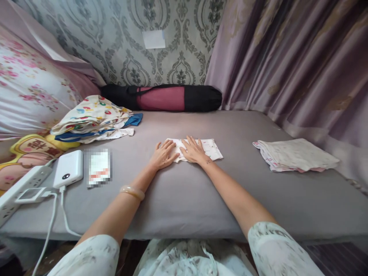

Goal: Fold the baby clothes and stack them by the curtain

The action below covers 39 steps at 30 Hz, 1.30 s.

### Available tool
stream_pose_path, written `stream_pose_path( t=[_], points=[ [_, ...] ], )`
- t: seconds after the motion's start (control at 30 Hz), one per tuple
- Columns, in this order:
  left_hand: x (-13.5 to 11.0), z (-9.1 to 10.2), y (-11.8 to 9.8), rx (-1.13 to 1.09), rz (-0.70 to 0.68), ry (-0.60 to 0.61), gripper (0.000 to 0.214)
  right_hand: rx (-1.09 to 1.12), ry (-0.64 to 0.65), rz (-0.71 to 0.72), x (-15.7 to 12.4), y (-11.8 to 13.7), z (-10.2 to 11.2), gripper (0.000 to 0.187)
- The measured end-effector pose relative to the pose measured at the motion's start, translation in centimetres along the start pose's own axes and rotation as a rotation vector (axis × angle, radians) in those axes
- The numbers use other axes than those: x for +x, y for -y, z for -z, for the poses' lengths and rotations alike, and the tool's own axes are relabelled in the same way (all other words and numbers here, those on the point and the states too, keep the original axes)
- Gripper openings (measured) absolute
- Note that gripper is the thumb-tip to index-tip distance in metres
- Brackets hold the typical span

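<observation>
While the left hand [164, 155] and right hand [194, 151] lie flat on it, fingers [191, 142] outstretched, the cloth [212, 148] rests on the grey sheet [192, 195], well in front of the bag [161, 98]: white with small faint marks, folded into a low oblong.

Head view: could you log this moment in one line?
left hand: on left end of folded white cloth | right hand: spread on its middle | far right: folded fabric pile | left: heaped printed fabric
</observation>
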<state>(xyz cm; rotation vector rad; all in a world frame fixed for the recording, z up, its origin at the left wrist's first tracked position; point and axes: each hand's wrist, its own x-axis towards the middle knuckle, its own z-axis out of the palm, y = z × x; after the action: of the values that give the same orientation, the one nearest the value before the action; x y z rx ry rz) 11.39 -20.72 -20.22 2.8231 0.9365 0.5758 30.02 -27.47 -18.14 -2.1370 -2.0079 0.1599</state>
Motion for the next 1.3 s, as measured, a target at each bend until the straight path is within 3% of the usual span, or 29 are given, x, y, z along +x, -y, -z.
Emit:
stream_pose_path(
  t=[0.17, 0.33, 0.53, 0.63, 0.77, 1.07, 1.2, 1.3],
  points=[
    [0.0, -0.5, 0.4, -0.001, -0.001, 0.008, 0.055, -0.021, -0.033, -0.019, 0.0, 0.4, -0.7, 0.055],
    [0.3, -0.1, 0.4, 0.0, 0.028, 0.034, 0.052, 0.06, 0.006, -0.026, 0.1, -0.2, 0.0, 0.056],
    [2.8, 1.6, -2.9, 0.133, 0.12, 0.08, 0.045, 0.028, -0.06, -0.109, -1.3, -2.8, 1.4, 0.056],
    [3.7, 0.7, -4.8, 0.136, 0.083, 0.083, 0.049, 0.004, -0.026, -0.105, -2.4, -3.7, 1.2, 0.057],
    [3.7, -1.1, -5.8, 0.102, 0.074, 0.177, 0.057, -0.016, -0.019, -0.104, -2.9, -3.9, 0.5, 0.057],
    [4.0, -0.6, -5.1, 0.095, 0.063, 0.226, 0.059, -0.014, -0.024, -0.107, -2.7, -4.2, 0.5, 0.056],
    [3.5, -0.6, -3.7, 0.178, 0.218, 0.135, 0.06, -0.081, -0.124, -0.232, -3.1, -5.0, 0.5, 0.06],
    [3.0, -0.9, -2.8, 0.182, 0.285, 0.168, 0.062, -0.073, -0.081, -0.308, -3.1, -5.4, 0.4, 0.064]
  ],
)
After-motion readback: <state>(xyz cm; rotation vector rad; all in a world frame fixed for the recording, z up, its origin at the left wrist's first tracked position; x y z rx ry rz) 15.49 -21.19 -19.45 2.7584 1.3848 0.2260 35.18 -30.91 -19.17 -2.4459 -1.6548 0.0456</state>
